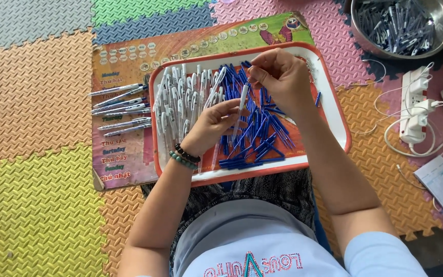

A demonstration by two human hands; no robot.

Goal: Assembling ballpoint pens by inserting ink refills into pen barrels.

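Observation:
An orange-rimmed white tray (pixel 337 119) lies in front of me. On its left side lie several white pen barrels (pixel 180 105), and its middle holds a heap of blue pen parts (pixel 260 138). My left hand (pixel 212 125), with bead bracelets at the wrist, grips the lower end of one white pen barrel (pixel 242 100) held upright above the tray. My right hand (pixel 282 77) pinches the top end of that same barrel with its fingertips.
Several finished pens (pixel 120 107) lie in a row on a printed sheet (pixel 124 66) left of the tray. A metal bowl (pixel 439 36) of pen parts stands at top right. A white power strip (pixel 416 107) with cables lies to the right, on coloured foam floor mats.

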